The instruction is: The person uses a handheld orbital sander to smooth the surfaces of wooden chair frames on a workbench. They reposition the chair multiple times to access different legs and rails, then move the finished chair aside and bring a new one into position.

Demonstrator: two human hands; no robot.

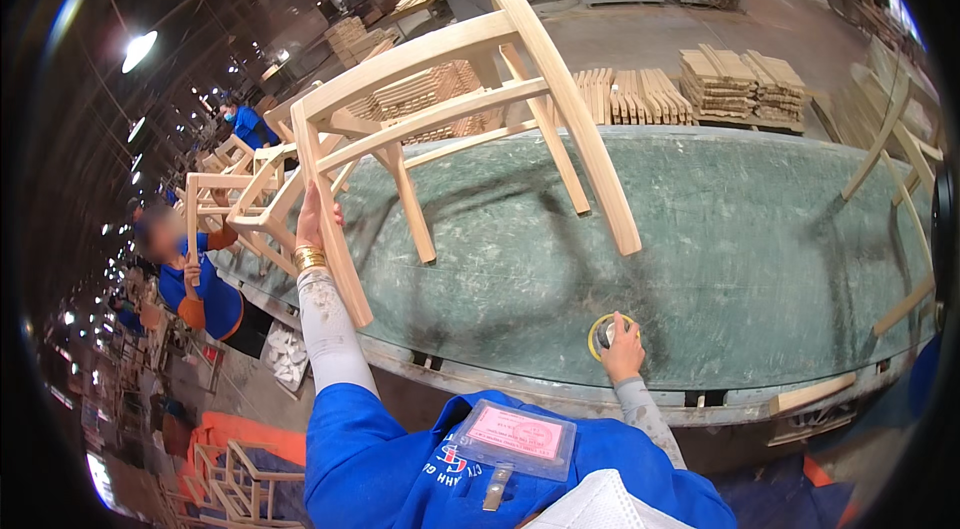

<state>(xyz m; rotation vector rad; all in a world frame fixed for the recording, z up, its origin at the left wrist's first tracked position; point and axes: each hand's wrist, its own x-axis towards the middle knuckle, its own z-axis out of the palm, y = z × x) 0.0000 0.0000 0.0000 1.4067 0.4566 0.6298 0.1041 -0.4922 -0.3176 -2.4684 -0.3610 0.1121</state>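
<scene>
A pale, unpainted wooden chair frame [575,109] stands tilted over the green-topped worktable [740,259], with some of its legs on the surface. My left hand [313,221] is wrapped round the frame's near left post, below the corner with the rails. Near the table's front edge, my right hand [624,353] has its fingers closed on a round, yellow-rimmed thing [593,337] with a grey middle. That thing lies on or just over the tabletop; its kind does not show clearly. My right fingers cover part of it.
Another wooden frame [905,139] stands at the table's right end. To the left, a co-worker in blue [210,294] handles a further chair frame [195,214]. A loose wood strip [812,394] lies along the front edge. Stacked wooden parts [740,84] stand behind the table.
</scene>
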